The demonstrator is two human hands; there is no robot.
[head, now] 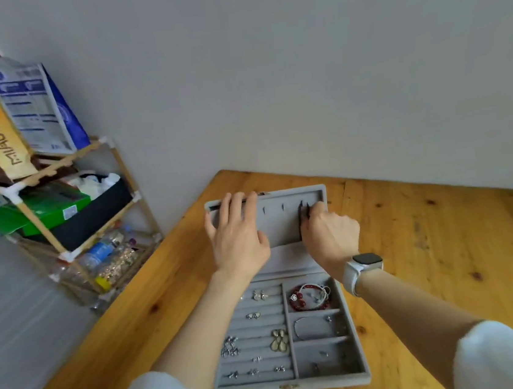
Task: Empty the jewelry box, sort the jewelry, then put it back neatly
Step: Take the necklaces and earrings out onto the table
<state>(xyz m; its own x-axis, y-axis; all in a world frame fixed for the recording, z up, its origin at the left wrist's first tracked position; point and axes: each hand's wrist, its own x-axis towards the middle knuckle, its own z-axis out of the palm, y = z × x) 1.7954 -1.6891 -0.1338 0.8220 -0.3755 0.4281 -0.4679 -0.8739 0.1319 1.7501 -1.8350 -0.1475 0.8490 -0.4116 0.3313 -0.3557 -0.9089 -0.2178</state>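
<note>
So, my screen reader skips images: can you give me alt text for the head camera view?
Two hands work at the raised lid of an open grey jewelry box on a wooden table: the left hand is spread flat on the lid, the right hand pinches a dark necklace hanging there. Earrings and bracelets fill the tray.

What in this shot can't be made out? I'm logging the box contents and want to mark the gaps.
Head view only:
- Left end of the open lid: covered by the left hand.
- The right hand hides its own fingertips, so its grip on the dark necklace can't be judged.
- Small earrings in the front row: too small to identify.
- Bottom-right compartment: contents tiny and blurred.
</note>
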